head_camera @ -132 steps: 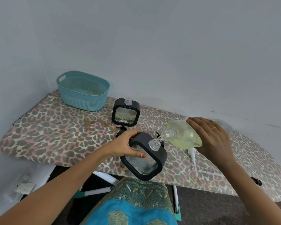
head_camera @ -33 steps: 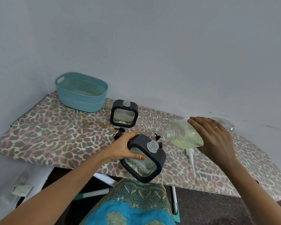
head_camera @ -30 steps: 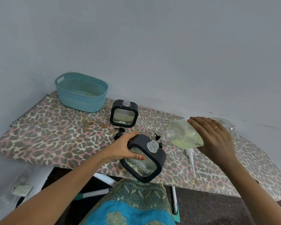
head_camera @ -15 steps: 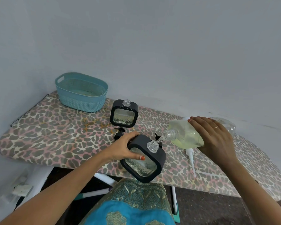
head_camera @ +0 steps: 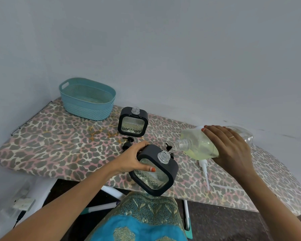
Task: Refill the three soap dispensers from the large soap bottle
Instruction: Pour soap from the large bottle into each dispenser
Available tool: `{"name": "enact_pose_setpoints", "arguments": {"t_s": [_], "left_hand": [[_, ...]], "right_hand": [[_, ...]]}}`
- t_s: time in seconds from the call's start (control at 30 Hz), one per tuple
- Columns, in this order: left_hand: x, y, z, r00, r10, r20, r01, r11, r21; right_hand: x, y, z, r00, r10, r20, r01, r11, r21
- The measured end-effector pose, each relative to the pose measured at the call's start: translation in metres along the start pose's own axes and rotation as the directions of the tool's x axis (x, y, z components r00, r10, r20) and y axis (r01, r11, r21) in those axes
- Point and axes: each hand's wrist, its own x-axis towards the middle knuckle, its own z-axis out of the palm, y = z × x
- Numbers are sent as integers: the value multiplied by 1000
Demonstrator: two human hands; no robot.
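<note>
The right hand (head_camera: 231, 146) is curling round the big soap bottle (head_camera: 198, 145), which is lying almost flat, its mouth pointing left and down from that grip. Just beneath, the left hand (head_camera: 132, 159) is clasping the tilted dispenser (head_camera: 155, 173) by its dark frame, its open neck (head_camera: 162, 156) catching the thin stream.

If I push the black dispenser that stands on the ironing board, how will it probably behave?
The standing dispenser probably tips rather than slides: it stands upright on the fabric cover of the ironing board. Its neck is open, without pump, so any soap inside might spill. Its thick black frame suggests a stiff body.
</note>
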Motion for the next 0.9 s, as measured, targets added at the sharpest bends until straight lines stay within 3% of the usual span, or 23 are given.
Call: {"name": "enact_pose_setpoints", "arguments": {"t_s": [0.9], "left_hand": [[-2, 9, 4, 999, -22, -26, 22, 999, -25]], "right_hand": [[0, 0, -4, 1000, -6, -8, 6, 1000, -6]]}}
